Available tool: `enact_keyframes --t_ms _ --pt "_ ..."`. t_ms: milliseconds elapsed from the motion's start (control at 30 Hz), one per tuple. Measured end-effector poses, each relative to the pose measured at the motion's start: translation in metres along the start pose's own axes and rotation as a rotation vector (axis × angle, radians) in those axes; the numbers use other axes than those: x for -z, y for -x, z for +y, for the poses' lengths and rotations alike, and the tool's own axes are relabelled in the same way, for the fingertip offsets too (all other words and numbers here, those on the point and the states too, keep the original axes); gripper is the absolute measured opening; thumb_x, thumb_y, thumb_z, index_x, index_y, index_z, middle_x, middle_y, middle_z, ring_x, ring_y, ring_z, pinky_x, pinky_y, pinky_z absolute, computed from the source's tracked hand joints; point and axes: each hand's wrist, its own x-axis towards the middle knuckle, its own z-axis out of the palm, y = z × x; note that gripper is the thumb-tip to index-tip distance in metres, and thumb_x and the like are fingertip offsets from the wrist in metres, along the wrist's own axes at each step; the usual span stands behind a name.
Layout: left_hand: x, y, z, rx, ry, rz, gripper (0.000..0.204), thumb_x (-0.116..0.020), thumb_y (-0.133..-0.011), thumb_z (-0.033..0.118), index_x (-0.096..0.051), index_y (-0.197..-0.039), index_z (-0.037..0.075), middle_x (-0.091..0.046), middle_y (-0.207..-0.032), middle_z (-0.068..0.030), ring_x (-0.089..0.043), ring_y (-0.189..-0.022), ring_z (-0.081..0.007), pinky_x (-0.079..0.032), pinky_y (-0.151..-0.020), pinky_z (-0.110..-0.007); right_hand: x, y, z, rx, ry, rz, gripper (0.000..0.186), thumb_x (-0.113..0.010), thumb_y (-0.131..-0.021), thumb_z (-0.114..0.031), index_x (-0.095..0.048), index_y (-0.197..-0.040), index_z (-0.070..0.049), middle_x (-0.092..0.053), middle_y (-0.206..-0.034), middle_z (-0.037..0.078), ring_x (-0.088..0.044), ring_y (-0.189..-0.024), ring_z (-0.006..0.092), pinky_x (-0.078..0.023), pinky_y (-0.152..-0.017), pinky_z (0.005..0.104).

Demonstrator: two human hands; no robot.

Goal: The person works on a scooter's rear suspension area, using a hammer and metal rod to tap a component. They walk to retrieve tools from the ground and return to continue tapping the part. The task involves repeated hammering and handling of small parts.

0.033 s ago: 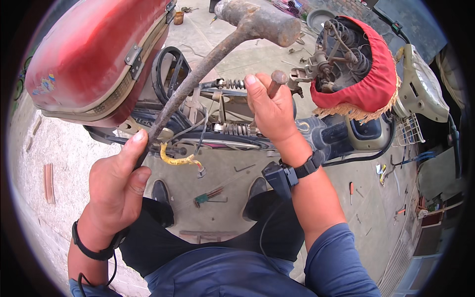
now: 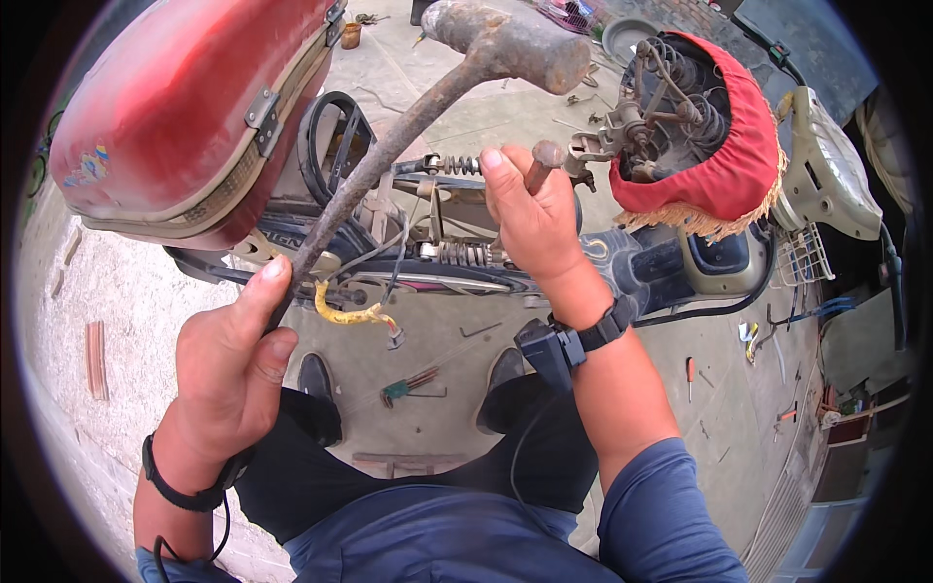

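My left hand (image 2: 228, 374) is closed on the handle of a rusty, heavy hammer (image 2: 515, 53), raised diagonally across the view with its head at the top. My right hand (image 2: 535, 219) grips an upright rusty steel pin (image 2: 544, 160), its broad round end showing above the fingers. Below lies a partly stripped two-wheeler (image 2: 457, 278) with coil springs (image 2: 462, 254) and loose cables. A yellow-sheathed wire with a white connector (image 2: 340, 312) hangs from it below the hammer handle.
A red top box (image 2: 175, 107) is left; a red fringed seat cover (image 2: 734, 165) holding dirty metal parts is right. A hex key set (image 2: 408, 386), screwdriver (image 2: 691, 379) and other tools lie on the concrete floor. My shoes are near the frame. A grey basin (image 2: 627, 37) stands behind.
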Motion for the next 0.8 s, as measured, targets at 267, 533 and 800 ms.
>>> enact_keyframes --t_ms 267,533,800 --pt "-0.011 0.002 0.004 -0.091 -0.001 0.025 0.061 -0.067 -0.085 -0.005 -0.053 -0.144 0.002 -0.051 -0.066 -0.0109 -0.052 -0.052 -0.0291 -0.042 -0.050 -0.035 -0.005 0.007 0.000 0.063 0.016 0.013 0.027 -0.061 -0.102 -0.018 -0.059 -0.080 -0.002 -0.047 -0.064 -0.002 -0.039 -0.062 0.0073 -0.036 -0.055 0.0277" --pt "-0.010 0.014 0.010 -0.074 0.002 -0.039 0.072 -0.072 -0.080 -0.004 -0.050 -0.147 0.008 -0.051 -0.065 -0.0081 -0.053 -0.051 -0.0280 -0.042 -0.047 -0.038 -0.003 0.016 0.025 0.145 -0.093 -0.048 0.012 -0.059 -0.105 -0.015 -0.065 -0.104 -0.004 -0.053 -0.082 -0.009 -0.043 -0.075 0.0021 -0.036 -0.065 0.0208" --pt "-0.011 0.020 0.014 0.035 0.001 -0.038 0.066 -0.067 -0.081 -0.007 -0.052 -0.144 0.007 -0.057 -0.070 -0.0099 -0.055 -0.053 -0.0281 -0.043 -0.047 -0.038 -0.006 0.015 0.002 0.051 0.005 0.014 0.029 -0.061 -0.103 -0.016 -0.057 -0.078 -0.002 -0.047 -0.066 -0.003 -0.039 -0.064 0.0064 -0.036 -0.057 0.0253"
